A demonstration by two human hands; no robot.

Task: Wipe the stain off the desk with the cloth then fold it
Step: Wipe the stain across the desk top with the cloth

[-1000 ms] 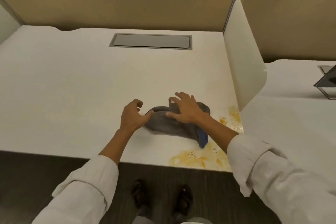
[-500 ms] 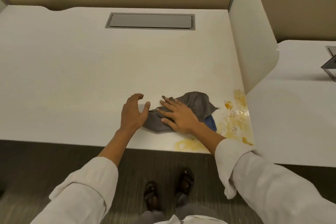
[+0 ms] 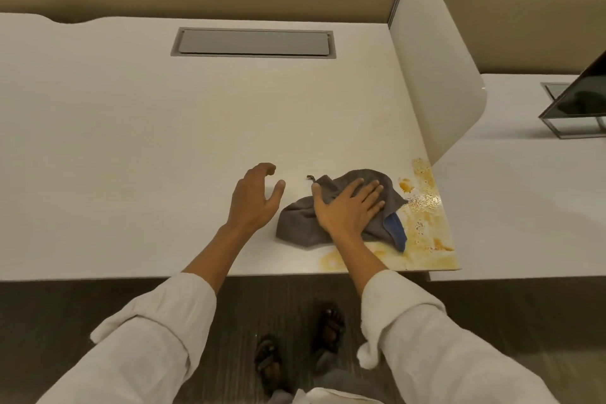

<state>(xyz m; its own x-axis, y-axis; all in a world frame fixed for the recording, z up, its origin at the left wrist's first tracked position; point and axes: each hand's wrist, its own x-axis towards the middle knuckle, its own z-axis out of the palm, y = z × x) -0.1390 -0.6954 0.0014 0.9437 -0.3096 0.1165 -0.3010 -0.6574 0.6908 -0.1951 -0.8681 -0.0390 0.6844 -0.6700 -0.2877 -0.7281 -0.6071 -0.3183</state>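
A crumpled grey cloth (image 3: 296,226) with a blue edge lies near the front right corner of the white desk (image 3: 131,147). My right hand (image 3: 349,207) presses flat on top of it, fingers straight and spread. An orange-yellow stain (image 3: 423,213) spreads over the desk's front right corner, just right of the cloth and along the front edge. My left hand (image 3: 254,197) hovers just left of the cloth with fingers loosely curled, holding nothing and not touching the cloth.
A grey cable hatch (image 3: 254,42) is set into the desk at the back. A white divider panel (image 3: 436,69) stands along the right edge. A dark monitor (image 3: 577,98) sits on the neighbouring desk. Beige partition walls close the back.
My right hand has slid the cloth rightward toward the stain and flattened on it. My left hand let go of the cloth's left end and now sits apart from it.
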